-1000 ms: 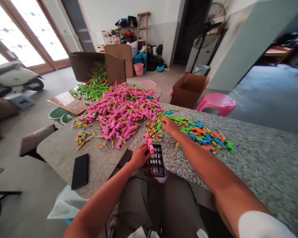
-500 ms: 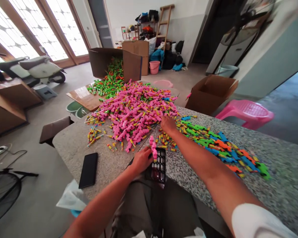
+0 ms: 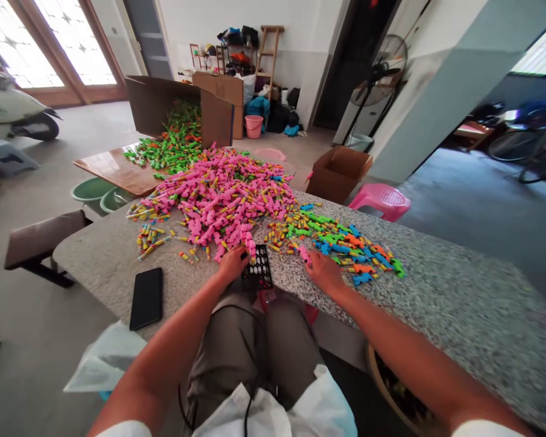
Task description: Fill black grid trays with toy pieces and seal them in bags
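Observation:
My left hand (image 3: 233, 265) is closed at the left edge of a black grid tray (image 3: 264, 267), which overhangs the table's front edge above my lap. Pink plastic toy pieces (image 3: 250, 244) stand over the tray's far left corner, right by my left fingertips. To the right, my right hand (image 3: 326, 273) pinches a pink toy piece (image 3: 304, 254) just above the table. Near it lie green, blue and orange toy pieces (image 3: 363, 268) and small yellow-and-red sticks (image 3: 277, 233). A big heap of pink toy pieces (image 3: 227, 188) covers the table beyond my hands.
A black phone (image 3: 146, 297) lies on the speckled stone table (image 3: 459, 297) at left. Behind the heap, a tipped cardboard box (image 3: 216, 118) spills green pieces (image 3: 170, 149). Another open box (image 3: 339, 176) and a pink stool (image 3: 382, 200) stand past the far edge.
My right hand has drawn back from the edge of the pink heap, nearer to me, and a pink toy piece now shows in it. My left hand stays at the tray. The view has turned right.

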The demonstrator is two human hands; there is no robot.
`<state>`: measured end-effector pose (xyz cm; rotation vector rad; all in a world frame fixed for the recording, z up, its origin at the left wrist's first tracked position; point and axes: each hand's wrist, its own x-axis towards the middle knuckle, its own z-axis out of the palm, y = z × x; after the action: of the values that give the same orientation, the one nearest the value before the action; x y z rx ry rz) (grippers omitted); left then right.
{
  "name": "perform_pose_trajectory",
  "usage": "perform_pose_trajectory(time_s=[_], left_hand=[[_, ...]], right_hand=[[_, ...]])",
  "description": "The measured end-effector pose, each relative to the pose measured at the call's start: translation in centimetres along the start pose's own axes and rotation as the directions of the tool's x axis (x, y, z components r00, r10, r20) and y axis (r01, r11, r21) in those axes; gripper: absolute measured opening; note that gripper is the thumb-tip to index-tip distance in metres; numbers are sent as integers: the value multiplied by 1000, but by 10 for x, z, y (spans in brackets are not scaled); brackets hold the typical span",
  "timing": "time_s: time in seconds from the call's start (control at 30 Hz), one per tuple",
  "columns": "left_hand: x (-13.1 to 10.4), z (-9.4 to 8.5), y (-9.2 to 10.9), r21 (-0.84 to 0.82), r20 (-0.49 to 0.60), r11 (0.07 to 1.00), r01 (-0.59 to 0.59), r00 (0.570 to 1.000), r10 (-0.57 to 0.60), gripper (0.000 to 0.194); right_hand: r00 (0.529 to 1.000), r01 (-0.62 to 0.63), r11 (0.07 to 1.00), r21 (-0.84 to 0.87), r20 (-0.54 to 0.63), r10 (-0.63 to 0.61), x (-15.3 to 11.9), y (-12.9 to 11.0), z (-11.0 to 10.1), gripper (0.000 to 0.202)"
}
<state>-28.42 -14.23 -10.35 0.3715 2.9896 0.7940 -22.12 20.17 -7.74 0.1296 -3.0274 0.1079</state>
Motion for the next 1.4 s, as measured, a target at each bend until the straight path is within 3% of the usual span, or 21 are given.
perform_pose_trajectory(time_s=[0.1, 0.2, 0.27, 0.37, 0.47, 0.63, 0.77, 0.9, 0.97, 1.03, 1.23, 1.3, 1.4], left_hand=[[0, 2, 0, 3, -9, 1000, 9, 1000, -9, 23], [2, 5, 0, 20, -26, 1000, 20, 999, -19, 24], [3, 7, 0, 33, -44, 999, 30, 999, -29, 24], [4, 10, -1, 41, -69, 999, 33, 997, -30, 24], [4, 12, -2, 44, -87, 999, 23, 996, -19, 22], [5, 14, -2, 48, -102, 998, 34, 994, -29, 20], [5, 14, -2, 43, -89, 998, 40, 995, -36, 20], [4, 14, -4, 24, -100, 1000, 14, 995, -12, 21], [3, 13, -4, 6, -104, 1000, 2, 995, -2, 21], [1, 13, -4, -15, -94, 1000, -4, 996, 2, 22], [-1, 15, -2, -41, -77, 999, 3, 997, -6, 27], [-1, 17, -2, -28, -90, 1000, 10, 996, -12, 29], [-3, 18, -1, -9, -101, 1000, 4, 995, -5, 31]], right_hand=[[995, -7, 999, -38, 100, 10, -8, -10, -8, 28], [994, 23, 1000, 12, 104, -24, 16, -8, -15, 36], [981, 148, 988, 37, 120, -151, 40, -1, -16, 45], [880, 408, 913, 6, 263, -395, 73, 13, -11, 54], [792, 554, 832, -27, 325, -517, 93, 27, -4, 48], [770, 607, 788, -102, 322, -551, 103, 53, -9, 36], [877, 450, 891, -53, 215, -430, 87, 60, -19, 32], [984, 155, 953, 260, 48, -173, 55, 31, -11, 23], [1000, -9, 868, 496, 20, -1, 40, 7, -2, 25], [991, -133, 717, 684, 76, 112, 28, -19, 5, 34], [958, -264, 218, 940, 229, 172, 13, -87, 18, 42], [941, -324, 161, 932, 300, 158, 13, -103, 22, 45], [929, -368, 268, 891, 366, 58, 13, -118, 27, 43]])
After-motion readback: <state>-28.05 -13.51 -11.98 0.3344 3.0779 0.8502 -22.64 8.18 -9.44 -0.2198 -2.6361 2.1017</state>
